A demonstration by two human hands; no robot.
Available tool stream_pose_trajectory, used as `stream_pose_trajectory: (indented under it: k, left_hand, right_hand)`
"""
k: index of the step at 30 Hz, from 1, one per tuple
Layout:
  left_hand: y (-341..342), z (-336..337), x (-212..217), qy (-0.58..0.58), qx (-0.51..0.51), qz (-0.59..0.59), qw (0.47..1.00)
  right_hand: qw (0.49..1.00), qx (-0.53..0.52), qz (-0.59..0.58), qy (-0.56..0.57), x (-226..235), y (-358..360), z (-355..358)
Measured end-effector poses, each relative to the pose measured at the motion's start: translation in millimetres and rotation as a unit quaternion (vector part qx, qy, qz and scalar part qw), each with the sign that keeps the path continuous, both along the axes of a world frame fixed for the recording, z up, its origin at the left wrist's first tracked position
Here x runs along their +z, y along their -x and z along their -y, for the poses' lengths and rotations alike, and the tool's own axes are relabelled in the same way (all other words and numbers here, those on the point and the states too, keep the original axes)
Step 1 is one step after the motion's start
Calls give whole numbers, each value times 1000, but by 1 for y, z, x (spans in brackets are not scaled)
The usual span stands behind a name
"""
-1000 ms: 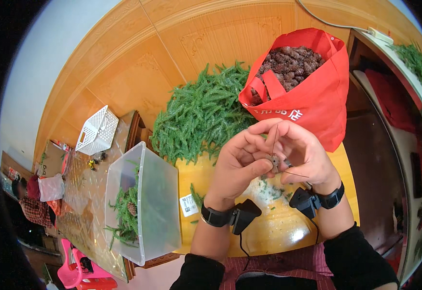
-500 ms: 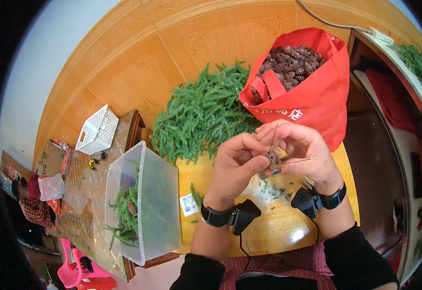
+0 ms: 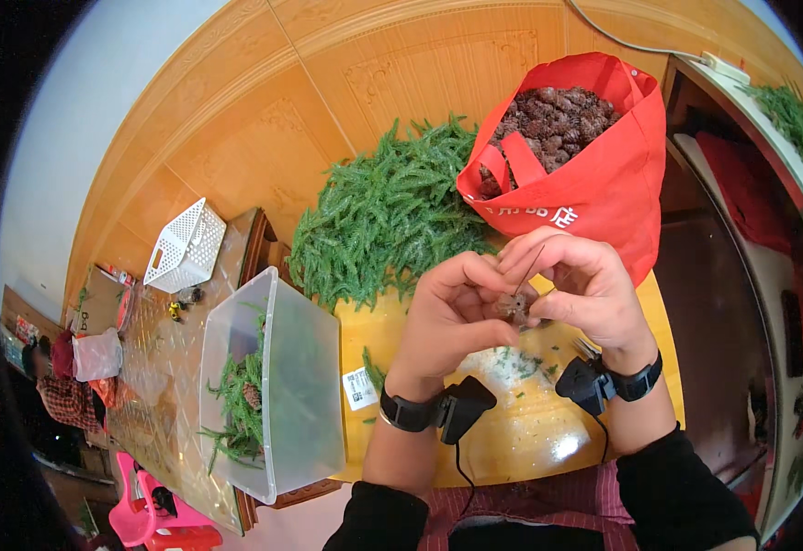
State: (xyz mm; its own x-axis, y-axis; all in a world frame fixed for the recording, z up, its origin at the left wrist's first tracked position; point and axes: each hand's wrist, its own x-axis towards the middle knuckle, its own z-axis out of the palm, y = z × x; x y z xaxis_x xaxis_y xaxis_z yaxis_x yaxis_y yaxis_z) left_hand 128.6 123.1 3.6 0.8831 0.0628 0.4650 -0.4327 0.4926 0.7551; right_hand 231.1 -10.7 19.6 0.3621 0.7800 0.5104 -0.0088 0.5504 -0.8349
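A small brown pine cone [image 3: 512, 309] is held between my two hands, above the yellow table [image 3: 484, 450]. The fingers of my left hand [image 3: 457, 308] curl round its left side. My right hand [image 3: 585, 280] pinches a thin dark wire [image 3: 531, 266] that rises from the cone; the wire's other end is hidden by the fingers. Just beyond my hands stands a red bag [image 3: 594, 197] full of pine cones [image 3: 562, 124]. A heap of green artificial fir sprigs [image 3: 383, 211] lies to its left.
A translucent plastic bin [image 3: 305, 395] holding green sprigs and a pine cone stands at the left. A white label card [image 3: 359, 389] and green scraps [image 3: 530, 367] lie on the table. Farther left are a white basket [image 3: 186, 248] and a pink chair [image 3: 149, 510].
The wire end that stuck out to the right past my right thumb no longer shows. The upright wire leans more to the right, and my left thumb has shifted lower off the cone.
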Motion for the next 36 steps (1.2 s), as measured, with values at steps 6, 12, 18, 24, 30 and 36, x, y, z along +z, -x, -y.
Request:
stream_pose_trajectory:
  k: [6, 12, 18, 24, 30, 36]
  left_hand:
    - [1, 4, 2, -60, 72, 11, 996]
    - [6, 6, 6, -96, 128, -43, 986]
    - [8, 6, 10, -91, 144, -41, 985]
    - [11, 5, 13, -160, 184, -83, 966]
    - [9, 7, 13, -185, 192, -82, 960]
    - [10, 6, 13, -156, 178, -56, 970]
  right_hand:
    - [998, -32, 52, 2, 4, -1, 1]
    - [994, -60, 87, 10, 3, -2, 2]
    - [997, -66, 34, 18, 4, 0, 1]
    - [996, -73, 8, 43, -3, -2, -2]
    - [996, -71, -11, 55, 2, 0, 1]
    - [997, -60, -22, 50, 4, 1, 1]
